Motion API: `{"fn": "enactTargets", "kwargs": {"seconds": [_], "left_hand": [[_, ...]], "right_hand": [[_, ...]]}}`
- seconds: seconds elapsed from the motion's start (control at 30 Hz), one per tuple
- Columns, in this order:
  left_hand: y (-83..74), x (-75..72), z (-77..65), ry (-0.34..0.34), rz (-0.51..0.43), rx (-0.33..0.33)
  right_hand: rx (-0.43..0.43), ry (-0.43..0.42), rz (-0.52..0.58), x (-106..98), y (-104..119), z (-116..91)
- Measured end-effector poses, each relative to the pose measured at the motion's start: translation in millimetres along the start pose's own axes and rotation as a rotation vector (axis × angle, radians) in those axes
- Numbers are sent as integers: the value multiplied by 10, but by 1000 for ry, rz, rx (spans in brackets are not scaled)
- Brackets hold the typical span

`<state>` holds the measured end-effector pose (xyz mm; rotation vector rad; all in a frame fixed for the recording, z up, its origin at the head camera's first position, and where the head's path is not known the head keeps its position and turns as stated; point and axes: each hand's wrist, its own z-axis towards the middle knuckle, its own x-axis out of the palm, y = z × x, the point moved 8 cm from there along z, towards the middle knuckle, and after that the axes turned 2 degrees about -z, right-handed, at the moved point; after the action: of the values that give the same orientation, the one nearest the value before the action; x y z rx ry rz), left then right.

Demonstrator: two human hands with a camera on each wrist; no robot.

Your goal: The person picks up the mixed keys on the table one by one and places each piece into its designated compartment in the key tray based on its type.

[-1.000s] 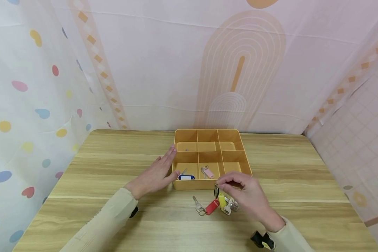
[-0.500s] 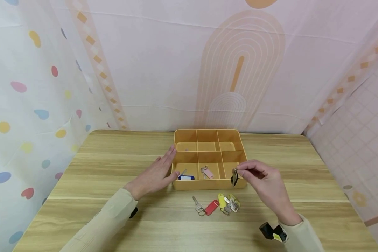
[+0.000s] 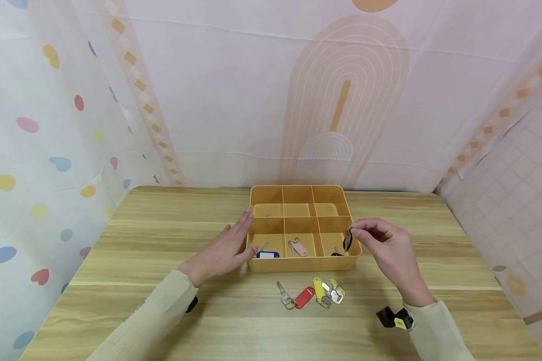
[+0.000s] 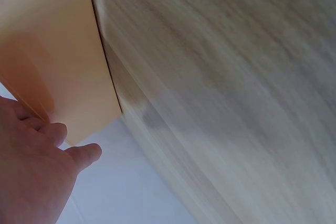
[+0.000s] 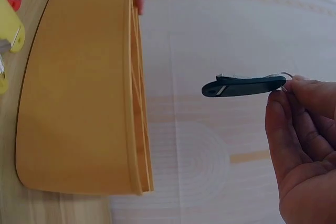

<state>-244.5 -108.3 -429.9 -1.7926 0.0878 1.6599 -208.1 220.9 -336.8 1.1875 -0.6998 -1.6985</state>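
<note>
My right hand [image 3: 390,253] pinches the ring of a dark-tagged key [image 3: 348,240] that hangs above the front right compartment of an orange divided box [image 3: 298,264]. In the right wrist view the tag looks dark green-black, with a key lying along it. Another dark-tagged key [image 3: 336,253] lies in that compartment, partly hidden by the front wall. A pink-tagged key [image 3: 299,247] sits in the front middle compartment, a blue-tagged key [image 3: 267,254] in the front left. With fingers extended, my left hand [image 3: 221,253] rests against the box's left side.
On the wooden table [image 3: 198,321] in front of the box lie a red-tagged key [image 3: 304,297] and yellow-tagged keys [image 3: 318,289]. A tiny purple thing [image 3: 267,215] shows in the back left compartment. Patterned cloth [image 3: 235,100] hangs behind the table.
My right hand has carried the dark-tagged key up and rightward from the front of the box to above its front right compartment. The left hand stays put.
</note>
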Motion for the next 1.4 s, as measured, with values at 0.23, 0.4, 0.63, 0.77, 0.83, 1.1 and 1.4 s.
{"fn": "enactTargets", "kwargs": {"seconds": [0.23, 0.4, 0.63, 0.77, 0.83, 1.1, 1.4], "left_hand": [[2, 1, 2, 0, 2, -1], [-6, -9, -3, -6, 1, 2], [-8, -9, -5, -1, -2, -1], [-7, -9, -5, 2, 2, -3], [-7, -9, -6, 2, 4, -4], [-12, -16, -10, -1, -1, -7], [-13, -16, -11, 1, -3, -2]], "right_hand": [[56, -33, -19, -1, -144, 87], [79, -49, -32, 21, -265, 146], [111, -25, -36, 96, -459, 192], [126, -2, -45, 142, -533, 199], [121, 10, -55, 169, -555, 201], [-5, 17, -151, 276, -561, 196], [-221, 1, -305, 369, -488, 166]]}}
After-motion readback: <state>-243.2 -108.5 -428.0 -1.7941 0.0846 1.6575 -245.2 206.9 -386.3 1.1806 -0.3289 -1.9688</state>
